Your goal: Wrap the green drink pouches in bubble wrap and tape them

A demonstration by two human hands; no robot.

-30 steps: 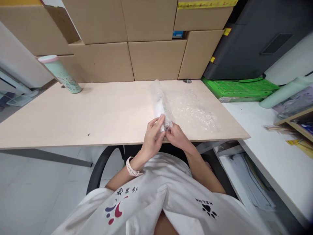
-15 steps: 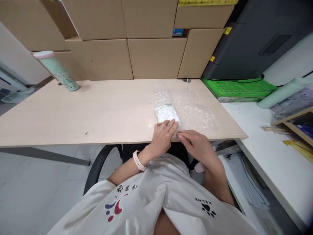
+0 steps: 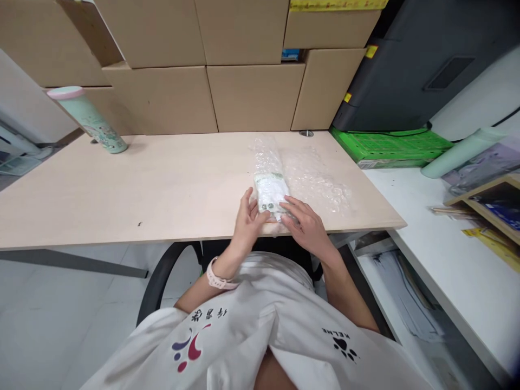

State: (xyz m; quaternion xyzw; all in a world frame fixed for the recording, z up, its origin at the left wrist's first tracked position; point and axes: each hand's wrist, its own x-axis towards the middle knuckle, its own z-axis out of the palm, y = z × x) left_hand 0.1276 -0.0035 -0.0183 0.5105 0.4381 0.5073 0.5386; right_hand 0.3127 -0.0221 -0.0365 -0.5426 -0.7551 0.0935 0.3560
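Note:
A flat white packet with green print point(image 3: 272, 190) lies near the table's front edge, on a strip of clear bubble wrap point(image 3: 266, 154) that runs out behind it. My left hand point(image 3: 246, 223) is beside the packet's left edge, fingers apart, its thumb at the near left corner. Over the near right corner rests my right hand point(image 3: 305, 223), with its fingers spread and the fingertips touching the packet. Something small and orange shows between the hands at the packet's near end; I cannot make out what it is. A wider bubble-wrap sheet point(image 3: 319, 179) is spread out to the right.
Cardboard boxes point(image 3: 255, 97) are stacked along the back of the table point(image 3: 170, 184). A green tumbler with a pink lid point(image 3: 93, 122) stands at the back left. To the right are a green box point(image 3: 390, 149), a dark case point(image 3: 406, 70) and a white side desk point(image 3: 410, 195).
My left hand has slid off the packet's top to its left side. My right hand has opened from a pinch and moved left onto the near right corner. More green print shows.

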